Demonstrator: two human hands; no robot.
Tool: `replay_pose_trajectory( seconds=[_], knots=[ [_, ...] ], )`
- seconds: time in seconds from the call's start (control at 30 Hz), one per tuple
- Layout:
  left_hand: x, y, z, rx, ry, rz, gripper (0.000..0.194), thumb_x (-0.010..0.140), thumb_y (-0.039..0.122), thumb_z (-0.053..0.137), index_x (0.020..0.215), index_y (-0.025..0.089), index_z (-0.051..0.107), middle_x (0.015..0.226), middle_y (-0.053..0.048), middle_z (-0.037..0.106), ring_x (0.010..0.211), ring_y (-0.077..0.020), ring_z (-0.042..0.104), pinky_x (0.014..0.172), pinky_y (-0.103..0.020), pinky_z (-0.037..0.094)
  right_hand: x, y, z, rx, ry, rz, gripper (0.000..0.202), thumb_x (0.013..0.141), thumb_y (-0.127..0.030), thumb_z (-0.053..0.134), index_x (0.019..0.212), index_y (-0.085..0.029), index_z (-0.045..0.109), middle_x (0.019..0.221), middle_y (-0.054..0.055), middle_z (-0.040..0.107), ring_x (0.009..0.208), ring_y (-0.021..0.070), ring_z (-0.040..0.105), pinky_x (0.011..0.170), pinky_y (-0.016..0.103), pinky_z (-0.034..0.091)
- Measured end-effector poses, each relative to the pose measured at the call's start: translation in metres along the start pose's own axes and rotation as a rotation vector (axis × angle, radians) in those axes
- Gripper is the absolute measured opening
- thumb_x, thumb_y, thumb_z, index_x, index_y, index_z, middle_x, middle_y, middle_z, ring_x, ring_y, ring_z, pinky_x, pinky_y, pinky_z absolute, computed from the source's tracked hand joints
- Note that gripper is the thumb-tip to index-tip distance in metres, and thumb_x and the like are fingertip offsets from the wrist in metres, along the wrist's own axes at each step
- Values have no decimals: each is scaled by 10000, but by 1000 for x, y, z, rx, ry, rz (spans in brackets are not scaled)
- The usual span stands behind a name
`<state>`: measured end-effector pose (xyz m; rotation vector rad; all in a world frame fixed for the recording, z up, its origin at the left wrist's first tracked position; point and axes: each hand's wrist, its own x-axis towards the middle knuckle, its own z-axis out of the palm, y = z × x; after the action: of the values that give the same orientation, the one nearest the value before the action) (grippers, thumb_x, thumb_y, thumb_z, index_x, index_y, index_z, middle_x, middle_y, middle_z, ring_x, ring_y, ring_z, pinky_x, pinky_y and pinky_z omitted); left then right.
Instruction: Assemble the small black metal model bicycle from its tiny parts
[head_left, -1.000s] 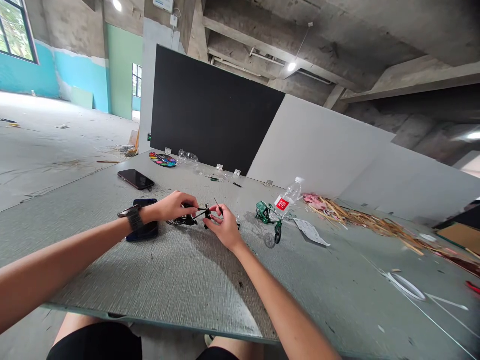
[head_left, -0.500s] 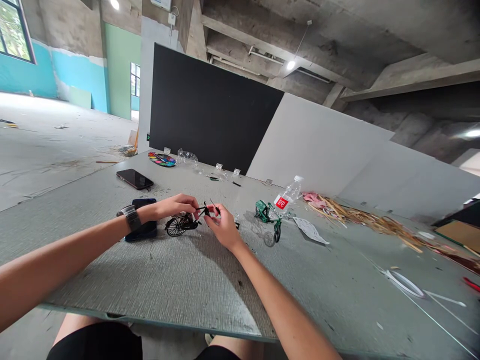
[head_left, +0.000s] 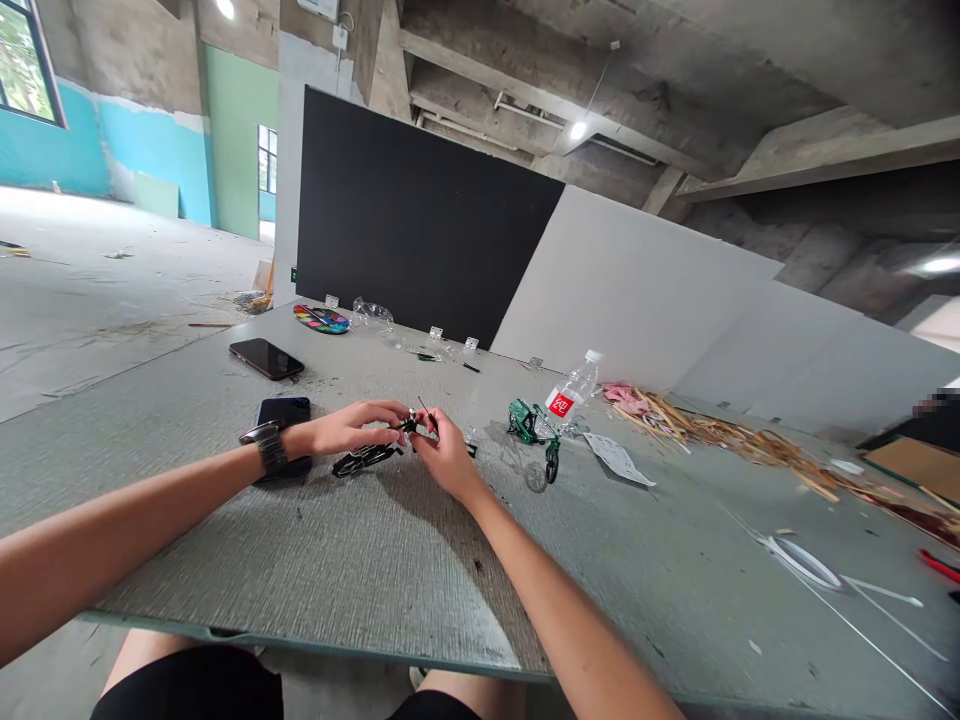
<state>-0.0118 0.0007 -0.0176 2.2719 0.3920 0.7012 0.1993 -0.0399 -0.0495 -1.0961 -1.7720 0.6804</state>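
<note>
Left grip (head_left: 357, 428) and right grip (head_left: 451, 460) hold a spindly, thin-barred black bicycle (head_left: 366, 460).

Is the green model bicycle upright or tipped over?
Upright: the green model bicycle stands on its wheels on the table, its shadow cast to one side.

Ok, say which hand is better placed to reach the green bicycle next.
Probably the right hand, though it holds a thin dark rod: it is nearer the green bicycle. The left hand is farther, at the black bicycle.
</note>
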Motion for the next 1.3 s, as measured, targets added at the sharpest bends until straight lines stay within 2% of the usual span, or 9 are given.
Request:
replay_pose_trajectory(
  seconds=[0.13, 0.23, 0.3, 0.47, 0.63, 0.83, 1.0, 1.17, 1.3],
  knots=[
    [1, -6, 1, 32, 6, -5, 365, 956, 455, 493, 997, 177, 727, 1306, -118, 589, 1181, -266, 550, 1035, -372, 390, 3, 0, 1, 4, -12, -21, 256, 860, -370, 542, 787, -246, 330, 1055, 50, 617, 986, 190, 586, 775, 279, 513],
    [0, -15, 1, 37, 53, -69, 409, 972, 473, 453, 1039, 180, 730, 1341, -125, 561, 1193, -269, 546, 1021, -371, 403, 5, -1, -5, -155, 62, -43, 253, 950, -426, 427, 785, -238, 394, 858, 18, 599, 781, 169, 569, 703, 271, 455],
    [1, -21, 1, 46, 97, -94, 428, 978, 483, 436, 1048, 184, 734, 1344, -120, 565, 1254, -278, 505, 1069, -383, 361, 5, -3, -12, -296, 99, -68, 320, 1001, -416, 317, 765, -232, 430, 707, -7, 526, 667, 161, 511, 655, 266, 398],
    [3, -30, 0, 89, 123, -108, 489, 981, 529, 392, 1055, 183, 729, 1305, -114, 604, 1294, -287, 473, 1082, -394, 356, -1, -8, -23, -522, -52, -72, 329, 1029, -380, 296, 878, -229, 546, 635, -34, 508, 562, 137, 467, 594, 246, 297],
    [4, -25, 2, 114, 130, -143, 505, 966, 563, 402, 1060, 189, 728, 1398, -118, 538, 1278, -283, 495, 1071, -398, 369, -3, -11, -19, -643, -90, -9, 319, 1021, -419, 331, 920, -232, 568, 643, -27, 561, 562, 139, 501, 565, 239, 247],
    [2, -25, 3, 172, 66, -66, 550, 985, 571, 347, 1130, 168, 692, 1397, -157, 516, 1295, -286, 478, 1080, -403, 363, -2, -9, -17, -630, -73, 27, 354, 1018, -436, 327, 898, -230, 587, 614, -30, 561, 555, 138, 501, 553, 234, 239],
    [2, -29, 1, 152, 22, -49, 490, 974, 556, 414, 1167, 184, 666, 1394, -144, 520, 1273, -288, 495, 1064, -409, 386, -3, -8, -16, -572, -51, 37, 358, 1005, -431, 362, 892, -219, 628, 622, -26, 580, 552, 135, 500, 559, 236, 268],
    [3, -24, 1, 193, 29, -40, 463, 971, 540, 434, 1143, 183, 673, 1372, -150, 522, 1256, -293, 501, 1021, -414, 416, -1, -11, -14, -423, -15, 60, 403, 993, -420, 385, 855, -187, 683, 679, 0, 627, 614, 144, 534, 590, 237, 318],
    [2, -21, 2, 215, 47, -46, 465, 975, 535, 423, 1129, 177, 677, 1364, -155, 517, 1123, -256, 581, 936, -374, 464, 1, -13, -15, -370, 3, 116, 431, 988, -422, 387, 801, -170, 681, 599, -14, 557, 567, 138, 487, 566, 241, 302]
  ],
)
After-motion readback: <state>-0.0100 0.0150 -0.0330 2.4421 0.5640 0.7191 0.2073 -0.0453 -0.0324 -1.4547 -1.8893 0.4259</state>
